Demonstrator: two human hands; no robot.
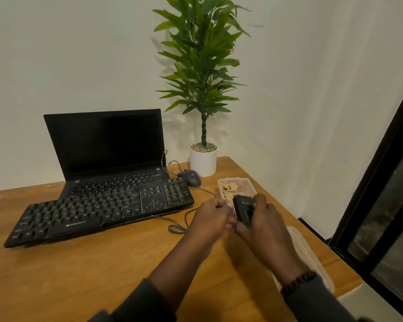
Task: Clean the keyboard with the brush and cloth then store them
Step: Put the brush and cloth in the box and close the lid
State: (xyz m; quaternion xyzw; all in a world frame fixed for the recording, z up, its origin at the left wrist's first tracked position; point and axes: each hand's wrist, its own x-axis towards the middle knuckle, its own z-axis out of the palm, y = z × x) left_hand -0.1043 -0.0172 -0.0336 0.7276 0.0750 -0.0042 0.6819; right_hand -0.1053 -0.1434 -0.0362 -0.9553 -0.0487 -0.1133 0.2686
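Observation:
A black external keyboard [102,210] lies tilted across the base of an open laptop [107,145] on the wooden table [102,263]. To its right, my right hand [261,219] grips a small black brush case [243,211] above the table. My left hand [211,217] is beside it with fingers curled, touching the case's left side; what it pinches is hidden. Just behind the hands stands a clear plastic container [236,187] holding a beige patterned cloth [228,189].
A black mouse [191,177] and its cable [179,226] lie right of the keyboard. A white potted plant [203,161] stands at the back corner. A clear lid [307,254] lies near the table's right edge, by a dark window frame [382,182].

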